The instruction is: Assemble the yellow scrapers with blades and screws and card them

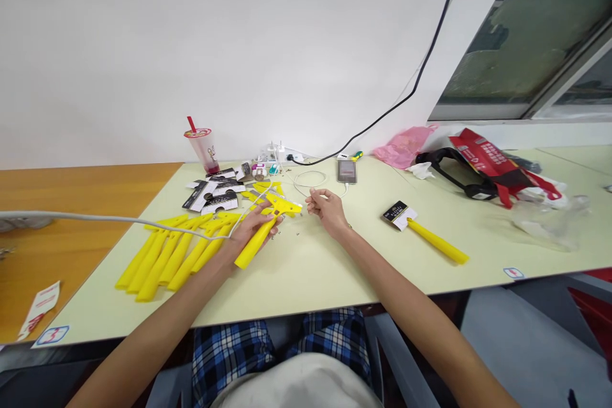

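My left hand (253, 223) is closed around a yellow plastic scraper (261, 239), its wide head pointing right and its handle toward me. Just right of that head, my right hand (327, 209) has its fingertips pinched together. Whatever is between them is too small to make out. Several more yellow scrapers (165, 261) lie in an overlapping row to the left. Behind them sits a pile of black-and-white cardboard sleeves (215, 194). A yellow scraper with a card sleeve (435, 241) on its head lies off to the right. Tiny bits (297, 234) are scattered near my hands.
A plastic cup with a red straw (203, 150) stands at the back left. A power strip (280, 154) and a phone-like device on a white cable (347, 171) are by the wall. Right are a pink bag (404, 148) and a red package (492, 159). A grey cable (119, 219) crosses my left arm.
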Tool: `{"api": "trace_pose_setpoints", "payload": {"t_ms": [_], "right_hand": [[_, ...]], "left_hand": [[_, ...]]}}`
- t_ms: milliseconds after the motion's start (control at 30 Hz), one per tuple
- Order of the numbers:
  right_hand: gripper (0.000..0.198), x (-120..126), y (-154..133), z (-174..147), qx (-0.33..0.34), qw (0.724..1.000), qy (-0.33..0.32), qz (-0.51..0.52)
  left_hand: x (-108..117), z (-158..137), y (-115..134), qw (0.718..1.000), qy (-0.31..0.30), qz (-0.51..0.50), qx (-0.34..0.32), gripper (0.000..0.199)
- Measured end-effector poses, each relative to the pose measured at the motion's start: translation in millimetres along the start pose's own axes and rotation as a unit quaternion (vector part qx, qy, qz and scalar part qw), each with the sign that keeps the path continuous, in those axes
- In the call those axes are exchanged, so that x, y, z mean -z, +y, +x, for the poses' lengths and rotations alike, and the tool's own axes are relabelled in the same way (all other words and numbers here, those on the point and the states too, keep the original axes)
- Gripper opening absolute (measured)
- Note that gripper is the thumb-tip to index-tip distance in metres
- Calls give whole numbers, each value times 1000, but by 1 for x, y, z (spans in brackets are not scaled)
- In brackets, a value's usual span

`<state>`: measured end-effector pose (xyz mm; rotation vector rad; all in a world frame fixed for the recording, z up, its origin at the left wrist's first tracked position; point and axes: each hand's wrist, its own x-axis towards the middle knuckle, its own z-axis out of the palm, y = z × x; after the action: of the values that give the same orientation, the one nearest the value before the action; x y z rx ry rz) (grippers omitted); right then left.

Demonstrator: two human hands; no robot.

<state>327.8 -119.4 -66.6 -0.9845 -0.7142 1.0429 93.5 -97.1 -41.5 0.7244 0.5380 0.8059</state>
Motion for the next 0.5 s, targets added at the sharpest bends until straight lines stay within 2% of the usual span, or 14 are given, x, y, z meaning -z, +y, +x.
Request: {"api": "trace_pose_setpoints", "payload": {"t_ms": [200,500], "right_hand": [[46,-1,-7,-6,48,998,14,-33],[35,-4,-2,-4,78,994,10,-72]], "left_hand": [[4,4,-2,1000,11,-4,-8,54],[10,6,-5,1000,-20,8,-8,54]]}}
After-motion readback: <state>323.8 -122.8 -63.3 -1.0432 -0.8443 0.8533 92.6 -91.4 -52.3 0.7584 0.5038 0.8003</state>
